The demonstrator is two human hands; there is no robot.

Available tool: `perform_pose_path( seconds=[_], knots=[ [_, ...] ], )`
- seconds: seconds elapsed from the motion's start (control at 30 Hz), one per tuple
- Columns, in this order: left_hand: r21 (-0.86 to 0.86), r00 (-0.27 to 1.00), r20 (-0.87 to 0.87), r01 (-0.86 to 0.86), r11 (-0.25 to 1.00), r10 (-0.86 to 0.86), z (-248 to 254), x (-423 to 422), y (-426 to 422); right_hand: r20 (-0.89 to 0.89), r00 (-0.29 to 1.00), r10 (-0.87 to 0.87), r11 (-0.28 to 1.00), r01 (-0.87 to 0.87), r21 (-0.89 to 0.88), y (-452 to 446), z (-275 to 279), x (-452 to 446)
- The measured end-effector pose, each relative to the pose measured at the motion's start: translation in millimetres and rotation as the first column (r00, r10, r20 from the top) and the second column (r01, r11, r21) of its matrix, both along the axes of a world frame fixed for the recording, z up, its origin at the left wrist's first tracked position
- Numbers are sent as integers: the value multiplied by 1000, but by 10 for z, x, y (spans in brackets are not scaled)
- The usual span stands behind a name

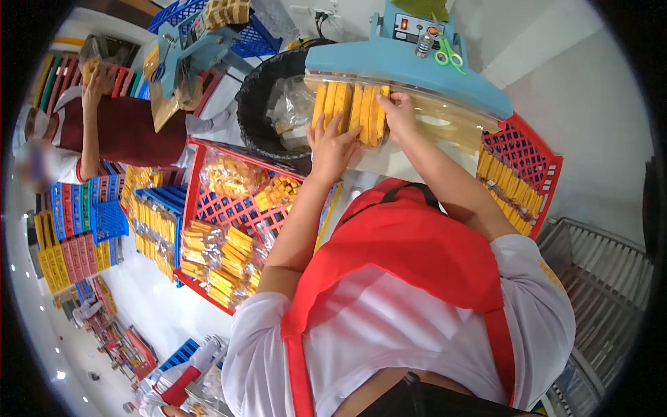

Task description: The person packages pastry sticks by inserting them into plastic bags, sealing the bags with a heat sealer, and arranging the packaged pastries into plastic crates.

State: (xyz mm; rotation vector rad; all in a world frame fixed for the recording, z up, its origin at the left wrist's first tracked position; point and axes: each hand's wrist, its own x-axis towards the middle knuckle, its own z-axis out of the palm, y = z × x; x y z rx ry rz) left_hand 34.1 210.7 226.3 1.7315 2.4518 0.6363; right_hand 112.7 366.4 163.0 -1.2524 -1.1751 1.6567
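Note:
Two clear packs of yellow sticks (339, 101) lie side by side at the front edge of a light-blue sealing machine (410, 66), their far ends under its front edge. My left hand (333, 146) rests on the near part of the packs with its fingers spread. At the right pack's far right corner, my right hand (399, 115) pinches the plastic edge between thumb and fingers. Green scissors (449, 54) and a small glass bottle (425, 43) are on top of the machine.
A black-lined bin (260, 104) stands left of the machine. Red crates (196, 208) (554, 167) with yellow packs are at left and right. A metal rack (597, 271) is at far right. A co-worker in a maroon apron (132, 132) works at far left beside another sealer (184, 59).

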Motion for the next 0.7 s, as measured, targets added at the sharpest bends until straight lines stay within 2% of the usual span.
perform_pose_path(
  seconds=[0.17,0.3,0.37,0.43,0.5,0.53,0.6,0.63,0.7],
  knots=[
    [45,1000,16,16,999,-17,3,16,-40,-67,998,-14,999,12,-32,-51,134,22],
    [120,999,24,-51,991,48,93,105,-264,-83,997,11,999,-13,-31,-7,4,9],
    [323,981,174,-137,936,83,-49,57,-553,-135,991,22,997,-32,-71,28,-63,0],
    [380,931,289,-324,866,222,-303,47,-914,-157,987,44,994,-60,-94,96,-172,12],
    [222,836,365,-505,834,409,-663,47,-1371,-240,971,14,990,-48,-136,95,-222,-4],
    [211,819,365,-535,818,442,-849,56,-1613,-235,971,46,986,-82,-148,74,-194,-11],
    [-160,732,345,-572,805,588,-1105,102,-2014,-310,949,62,988,-102,-115,13,-65,19],
    [-168,717,344,-589,790,607,-1213,128,-2129,-306,948,81,985,-124,-123,1,20,39],
    [-349,648,250,-632,692,719,-1365,176,-2239,-305,936,174,964,-225,-142,-18,198,136]
  ],
)
